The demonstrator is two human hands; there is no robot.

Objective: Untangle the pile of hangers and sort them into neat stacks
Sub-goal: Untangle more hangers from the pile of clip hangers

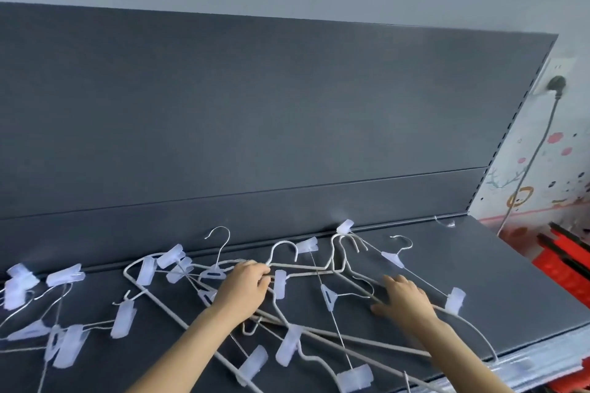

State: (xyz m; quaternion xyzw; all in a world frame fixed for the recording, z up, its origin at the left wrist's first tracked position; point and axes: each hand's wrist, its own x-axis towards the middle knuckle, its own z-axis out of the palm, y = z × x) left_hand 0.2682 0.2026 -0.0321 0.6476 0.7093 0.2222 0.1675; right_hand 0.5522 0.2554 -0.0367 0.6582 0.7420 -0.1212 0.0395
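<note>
Many thin white hangers lie tangled across the grey shelf, from its left end past its middle. They look light, springy and quick to snag, their clear clips likely catching neighbours, so the neck under a hook seems the best hold. At the shelf's middle the left hand curls round such a wire; toward the shelf's right end the right hand presses flat and spread on wires.

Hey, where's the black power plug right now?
In the head view, the black power plug sits at the upper right, in the white wall socket just beyond the right edge of the dark grey back panel, its grey cord hanging down.
</note>
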